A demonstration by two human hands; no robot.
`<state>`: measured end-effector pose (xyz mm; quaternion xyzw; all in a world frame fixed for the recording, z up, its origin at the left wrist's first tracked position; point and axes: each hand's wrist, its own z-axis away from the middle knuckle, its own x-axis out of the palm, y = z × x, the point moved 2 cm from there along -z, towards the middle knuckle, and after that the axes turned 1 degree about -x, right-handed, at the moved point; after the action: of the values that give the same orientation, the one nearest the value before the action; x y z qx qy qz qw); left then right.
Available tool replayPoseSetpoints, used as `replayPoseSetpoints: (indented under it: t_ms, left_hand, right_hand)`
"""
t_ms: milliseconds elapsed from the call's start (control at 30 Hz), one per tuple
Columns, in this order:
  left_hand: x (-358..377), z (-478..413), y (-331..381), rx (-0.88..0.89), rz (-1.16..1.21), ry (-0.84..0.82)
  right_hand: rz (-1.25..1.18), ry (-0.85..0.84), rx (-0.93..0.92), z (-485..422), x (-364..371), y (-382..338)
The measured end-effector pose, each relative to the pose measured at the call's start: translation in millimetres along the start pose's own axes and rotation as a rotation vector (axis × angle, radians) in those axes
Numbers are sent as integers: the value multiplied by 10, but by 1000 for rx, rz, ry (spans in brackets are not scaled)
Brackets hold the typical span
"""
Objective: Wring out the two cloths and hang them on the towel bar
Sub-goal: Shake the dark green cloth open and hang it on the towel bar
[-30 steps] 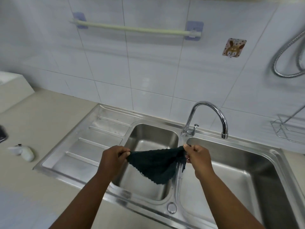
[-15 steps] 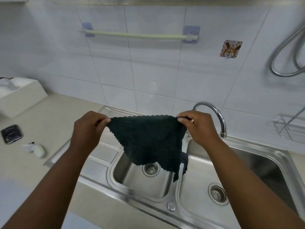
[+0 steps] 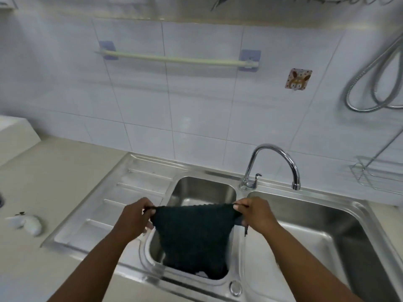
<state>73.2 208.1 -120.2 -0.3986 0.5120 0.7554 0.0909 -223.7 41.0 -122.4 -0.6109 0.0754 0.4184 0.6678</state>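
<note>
- Left hand (image 3: 133, 219) and right hand (image 3: 255, 213) each pinch a top corner of the dark cloth (image 3: 192, 236) with closed fingers.
- Cloth hangs spread over the left sink basin (image 3: 202, 190).
- Towel bar (image 3: 174, 59) on the wall is bare.

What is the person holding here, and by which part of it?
A dark cloth, stretched by its two top corners: left hand pinches one, right hand the other.
</note>
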Motion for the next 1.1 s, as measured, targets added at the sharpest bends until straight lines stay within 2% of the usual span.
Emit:
replayPoseSetpoints:
  t_ms: [67,133,167,233,267,300,367,400,433,467,567,633,700,767,800,867,900,933,967,1033,1067,1100]
  left_hand:
    - [-129,-11,329,-42,250,73]
    - [-308,93,679,24,463,248]
    - [-411,203,843,118,471,390]
    - [-531,458,1060,331,309,665]
    - [-503,529,1042,378,197,702]
    - [-417,537,924,358,116,629]
    - [-148,478,536,150,60,236]
    - [-16,478,343,35,93,55]
    - [78,487,197,-47,153,-36]
    - [142,496,118,-100,206,-60]
    - [144,446,205,-113,274,-5]
    - [22,318,372,-48,284,48]
    - [-168,200,569,42,330,122]
    - [-375,207,773,190,395,268]
    - [-480,257,862,307,390,398]
    - [-662,376,997,517,288,644]
    - [-683,362,962,571,222,681]
    - [-657,281,860,565,180,609]
    - [-606,160,730,488,161,450]
    - [-449,-74,372,219,114,38]
    - [-414,-134,233,134,124,-78]
    - [-412,-177,147,88,169,-120]
  right_hand:
    - [-218,93,10,38,-203,-193]
    - [-397,249,-103,176,-470,-406]
    - [-408,355,-232,291,-601,-517]
    - [-254,571,-509,531,-762,-654]
    - [-127,610,-584,599,-758,-629]
    - [1,535,-577,580,-687,-507]
    - [201,116,-323,488,-427,-142]
    - [176,-80,-165,468,-310,65]
    - [96,-160,-55,455,-246,239]
    - [22,-162,19,453,-223,337]
    - [36,-43,-1,413,-297,290]
    - [29,30,-72,366,-417,78]
    - [53,173,-139,358,-583,-176]
    - [-17,376,-236,455,-737,-442]
    - [-44,494,-327,551,-796,-584]
    - [43,748,-515,719,-828,-816]
    - [122,803,-553,733,-792,-851]
    - [211,753,-534,675,-714,-815]
    - [304,601,-450,580,-594,-743]
    - [369,203,-162,388,-317,-472]
    - [325,123,-65,357,-223,-393]
    - [263,129,-24,343,-160,-361]
